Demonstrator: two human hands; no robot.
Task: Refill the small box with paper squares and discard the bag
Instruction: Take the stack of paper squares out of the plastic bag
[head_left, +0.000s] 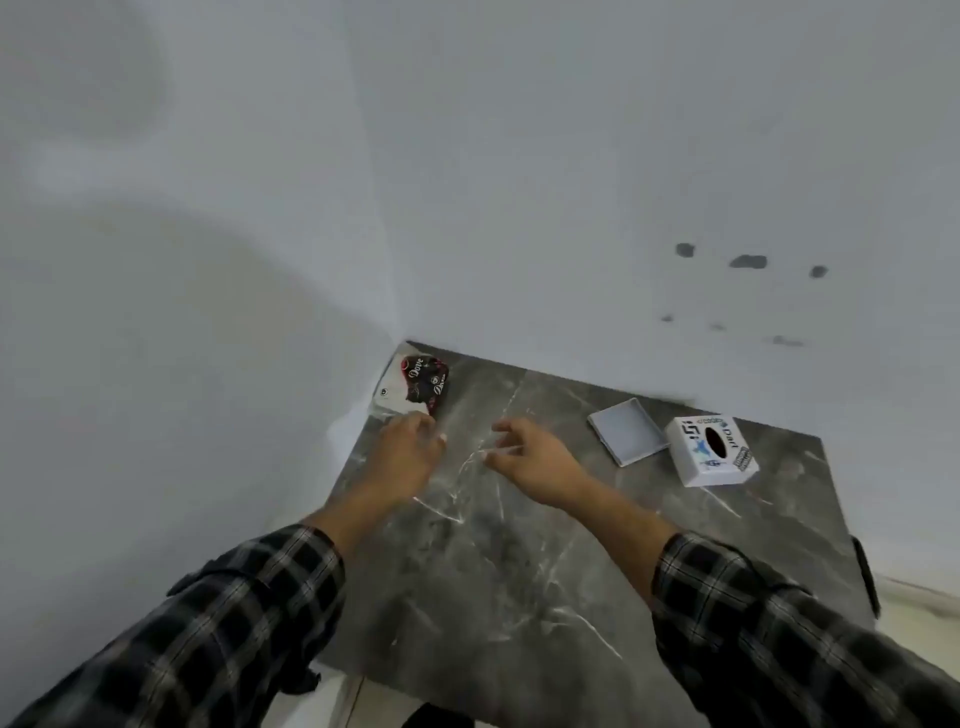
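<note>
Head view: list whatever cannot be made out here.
- Bag in the table's far left corner: the left hand covers its near edge, so a grip cannot be confirmed; contents unclear.
- Small white box: inside hidden by its printed top with the dark oval slot.
- Grey lid: blurred, material unclear.
- Right hand: motion-blurred fingers.

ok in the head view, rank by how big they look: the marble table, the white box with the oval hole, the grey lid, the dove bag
1. marble table, by far
2. white box and grey lid: look alike, unranked
3. Dove bag: similar too, but farther off and partly behind the left hand, so unsure
</note>
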